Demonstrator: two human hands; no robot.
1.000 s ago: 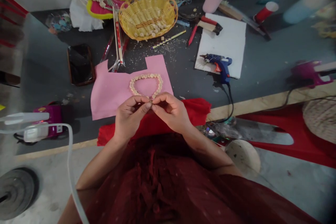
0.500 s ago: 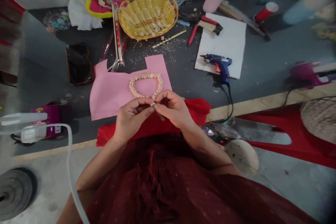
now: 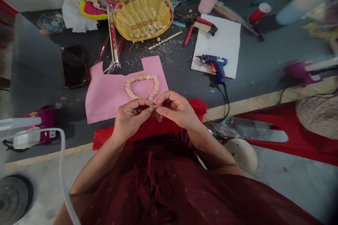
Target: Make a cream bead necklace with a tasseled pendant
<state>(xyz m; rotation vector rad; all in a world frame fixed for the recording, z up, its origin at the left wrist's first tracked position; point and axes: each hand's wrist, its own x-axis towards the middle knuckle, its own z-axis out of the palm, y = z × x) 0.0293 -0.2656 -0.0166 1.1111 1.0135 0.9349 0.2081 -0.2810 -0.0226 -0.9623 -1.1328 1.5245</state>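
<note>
A loop of small cream, bead-like pieces [image 3: 142,77] lies on pink paper [image 3: 105,93], its near end reaching my fingertips. My left hand [image 3: 132,117] is closed in a pinch on the end of this strand, where a small pale piece [image 3: 152,105] shows. Close beside it, my right hand [image 3: 176,110] has thumb and forefinger together. What the right fingers hold is too small to make out. Thin brownish strands [image 3: 159,117] hang below the right thumb. Red cloth [image 3: 105,137] lies under both hands at the table's near edge.
Behind the paper stands a yellow wicker basket [image 3: 144,14] with several small pale pieces. A blue glue gun [image 3: 218,66] rests on a white board [image 3: 215,47] at right, its cord running off the near edge. A phone [image 3: 75,66] lies left, near a purple device [image 3: 47,124].
The fingertips of my right hand have drawn slightly apart from the left ones. The whole view has shifted a little, so the table things appear further left.
</note>
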